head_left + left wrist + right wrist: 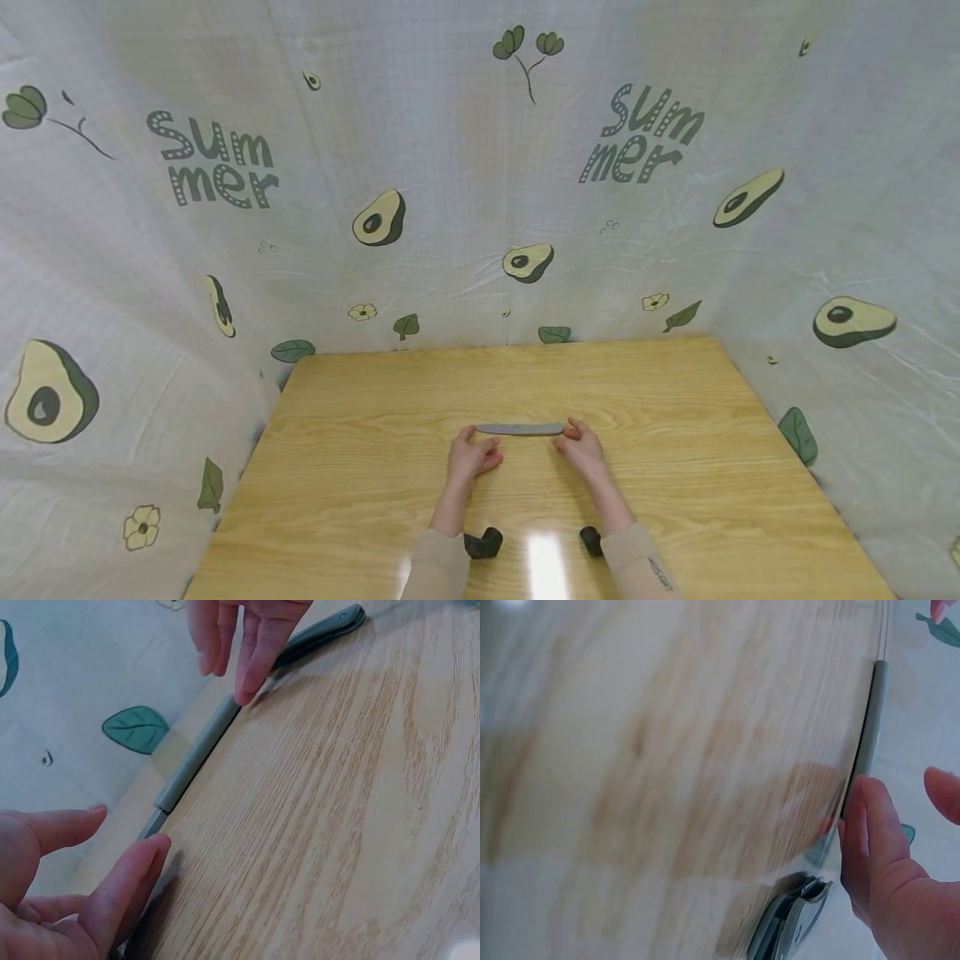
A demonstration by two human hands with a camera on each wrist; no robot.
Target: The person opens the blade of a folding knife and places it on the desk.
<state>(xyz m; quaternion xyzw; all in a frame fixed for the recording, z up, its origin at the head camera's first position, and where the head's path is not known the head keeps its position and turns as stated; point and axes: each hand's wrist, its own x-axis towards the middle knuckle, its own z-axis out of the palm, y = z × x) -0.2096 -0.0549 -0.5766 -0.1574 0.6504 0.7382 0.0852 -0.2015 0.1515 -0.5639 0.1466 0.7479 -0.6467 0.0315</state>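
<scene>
A slim grey-green folding knife (pixel 521 429) lies unfolded across the table, its blade to the left and its handle to the right. My left hand (pixel 470 457) is at the blade end. In the left wrist view its straight fingertips (pixel 154 847) are right at the dark blade, and another finger stays apart. At the handle end is my right hand (pixel 582 450). Straight fingers (pixel 874 817) of this hand overlap the handle in the right wrist view, hiding part of it, while the thumb (pixel 943 796) stands off.
The wooden table (pixel 375 467) carries the knife near its middle. Pale cloth (pixel 450 150) printed with avocados and leaves hangs behind and along both sides. Black wrist devices (pixel 483 543) sit beside the beige sleeves (pixel 438 558). Light glares on the table's front.
</scene>
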